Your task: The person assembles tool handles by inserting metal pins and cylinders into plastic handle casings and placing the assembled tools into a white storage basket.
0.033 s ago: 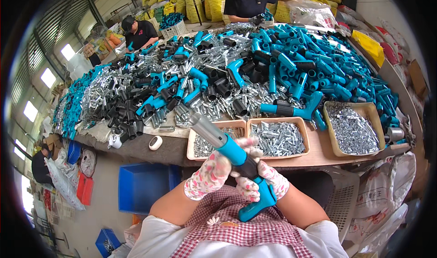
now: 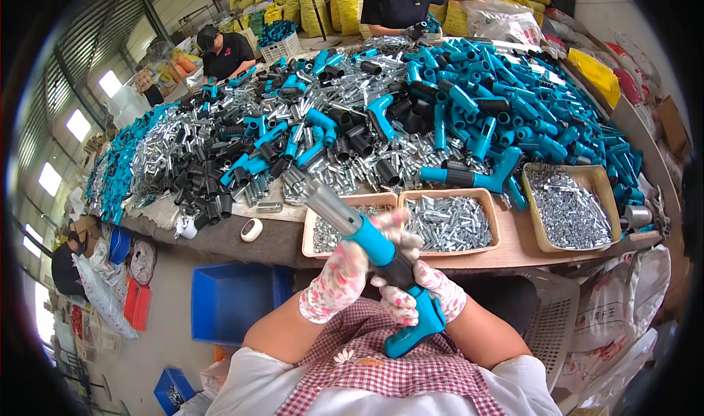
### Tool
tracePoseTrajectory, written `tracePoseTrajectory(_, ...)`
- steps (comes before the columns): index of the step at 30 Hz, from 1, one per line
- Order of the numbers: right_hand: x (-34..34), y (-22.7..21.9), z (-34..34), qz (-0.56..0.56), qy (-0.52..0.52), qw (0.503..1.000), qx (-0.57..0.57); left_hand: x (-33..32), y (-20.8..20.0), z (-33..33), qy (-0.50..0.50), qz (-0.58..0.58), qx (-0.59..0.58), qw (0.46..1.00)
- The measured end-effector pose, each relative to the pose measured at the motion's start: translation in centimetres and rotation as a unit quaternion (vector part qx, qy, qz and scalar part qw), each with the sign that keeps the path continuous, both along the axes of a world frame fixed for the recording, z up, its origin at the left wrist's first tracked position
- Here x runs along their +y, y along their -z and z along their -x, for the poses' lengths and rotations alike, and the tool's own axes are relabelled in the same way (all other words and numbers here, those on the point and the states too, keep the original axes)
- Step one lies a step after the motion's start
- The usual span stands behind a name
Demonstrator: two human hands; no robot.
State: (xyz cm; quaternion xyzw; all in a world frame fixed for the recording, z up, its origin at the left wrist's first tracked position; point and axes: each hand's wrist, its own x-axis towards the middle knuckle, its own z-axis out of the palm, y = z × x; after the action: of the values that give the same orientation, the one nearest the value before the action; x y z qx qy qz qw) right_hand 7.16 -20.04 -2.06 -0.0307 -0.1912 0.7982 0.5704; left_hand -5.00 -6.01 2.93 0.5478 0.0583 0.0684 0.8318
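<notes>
Both my hands wear white gloves with pink spots. Between them, tilted up to the left over my apron, is a teal pistol-grip tool body [image 2: 375,247] with a black middle section and a silver metal tube [image 2: 331,207] at its far end. My left hand [image 2: 336,280] is closed around the teal sleeve below the tube; its fingers, partly blurred, reach past the far side. Lower down, my right hand [image 2: 433,293] grips the body where the black section meets the teal pistol grip [image 2: 414,335]. The tube end lies just above a tray of small metal parts [image 2: 323,240].
Two trays to the right hold metal pins [image 2: 447,225] and small silver pieces [image 2: 572,207]. Beyond lies a heap of teal handles [image 2: 506,108], black sleeves and silver tubes. A similar assembled tool [image 2: 469,175] rests at its near edge. A blue bin [image 2: 227,298] stands left. Two people work across the table.
My left hand has shifted slightly around the teal sleeve, its fingers blurred. The tool and my right hand stay almost in place. Across the table, the person at left has moved a hand slightly.
</notes>
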Motion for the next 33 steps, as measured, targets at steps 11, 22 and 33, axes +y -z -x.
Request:
tracePoseTrajectory(11, -1.7, 0.3, 0.6, 0.053, -0.026, 0.991, -0.121, -1.9, 2.0, -1.7, -0.159, 0.252, -0.154, 0.942)
tracePoseTrajectory(22, -4.4, 5.4, 1.9, 0.097, 0.006, 0.984, -0.152, -0.7, 5.1, 0.2, -0.347, 0.278, -0.051, 0.894)
tracePoseTrajectory(33, -3.8, 0.0, 0.9, -0.222, 0.415, 0.224, -0.854, 0.7, 5.9, -0.7, -0.423, 0.317, -0.037, 0.848)
